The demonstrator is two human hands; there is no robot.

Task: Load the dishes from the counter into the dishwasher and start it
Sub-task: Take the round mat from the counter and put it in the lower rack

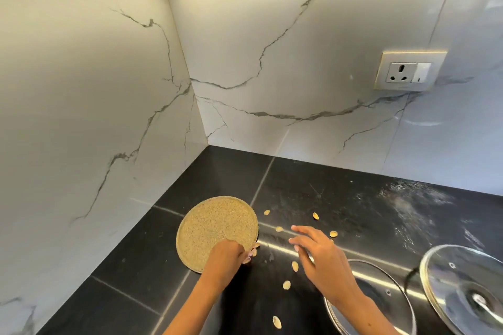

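The left hand (pixel 227 254) grasps the near right edge of the round speckled plate (pixel 215 228), its fingers curled over the rim; small shell pieces sit under the fingertips, and whether they are pinched as well cannot be told. The plate appears tilted, its near edge on the dark surface (pixel 340 198) and its face turned toward the camera, close to the corner of the marble wall (pixel 109 90).

The right hand (pixel 318 251) is released — fingers spread and slightly bent, hovering just right of the plate and holding nothing. Pistachio shells (pixel 295 266) lie scattered on the surface around and beneath it, from near the plate rim out toward the two glass lids (pixel 460 280) at the lower right.

Key relation: the shells lie directly below and right of the right hand, and the plate stands to its left, with its face open toward the shells. The right hand is the nearer one for gathering; the left steadies the plate. Judged step: clearing debris before loading, so the task is at an early stage — no dishwasher is in view
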